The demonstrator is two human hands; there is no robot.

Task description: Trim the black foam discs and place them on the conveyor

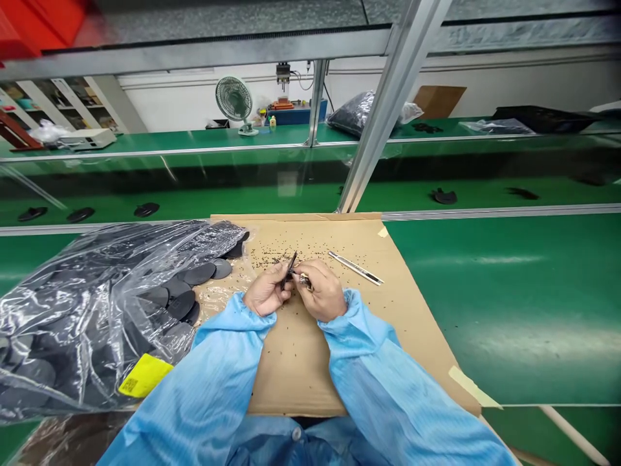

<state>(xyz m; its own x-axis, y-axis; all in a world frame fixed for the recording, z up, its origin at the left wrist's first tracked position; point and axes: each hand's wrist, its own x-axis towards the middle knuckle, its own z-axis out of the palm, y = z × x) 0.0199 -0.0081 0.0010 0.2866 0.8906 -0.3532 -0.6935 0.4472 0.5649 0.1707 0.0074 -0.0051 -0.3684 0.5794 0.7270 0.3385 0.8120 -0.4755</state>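
Note:
My left hand is closed on a thin black disc, held on edge and tilted over the cardboard. A small metal tool with a brassy glint is pinched in my right hand. Its tip meets the disc, or nearly so; the fingers hide most of the tool, and its kind does not show. Tiny black scraps lie scattered beyond and around both hands. To the right of my right hand rests a slim silver craft knife. More black discs spill from the mouth of a clear plastic bag on the left.
Brown cardboard covers the bench under my hands, taped at its right corner. A yellow label lies on the bag. A metal post rises behind the cardboard. Across a green conveyor with several black parts stands a fan.

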